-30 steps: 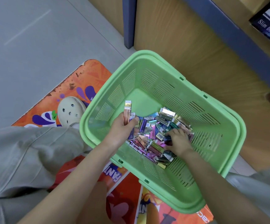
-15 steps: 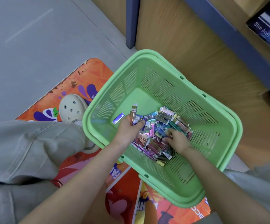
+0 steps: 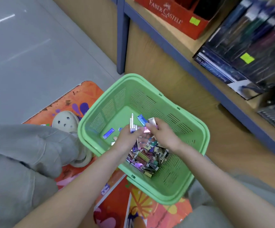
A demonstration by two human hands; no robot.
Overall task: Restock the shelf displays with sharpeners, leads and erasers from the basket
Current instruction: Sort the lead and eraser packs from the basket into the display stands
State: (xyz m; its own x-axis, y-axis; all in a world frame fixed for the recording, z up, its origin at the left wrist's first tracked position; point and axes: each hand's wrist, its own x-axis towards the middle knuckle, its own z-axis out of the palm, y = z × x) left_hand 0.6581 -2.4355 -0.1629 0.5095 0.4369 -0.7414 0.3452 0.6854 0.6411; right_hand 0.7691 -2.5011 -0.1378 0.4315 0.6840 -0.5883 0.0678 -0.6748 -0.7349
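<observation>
A green plastic basket [image 3: 197, 134] sits on the floor in front of me. A heap of small coloured lead packs [image 3: 147, 155] lies in its near half. My left hand [image 3: 128, 137] grips a few slim packs [image 3: 132, 125] that stick up above its fingers. My right hand [image 3: 162, 133] is raised beside it over the heap and pinches a blue pack [image 3: 141, 119] and a silvery one. The two hands nearly touch. A loose blue pack [image 3: 108, 133] lies flat on the basket's bare floor to the left.
A wooden shelf unit with blue edging [image 3: 179, 51] rises at the right. On it stand a red Faber-Castell display box [image 3: 174, 15] and dark pen displays [image 3: 251, 46]. An orange mat [image 3: 87, 91], my grey-trousered knee and a beige clog [image 3: 64, 122] are at the left.
My right hand has lifted out of the heap with packs in its fingers and come up to my left hand. The view has tilted up, showing the shelf.
</observation>
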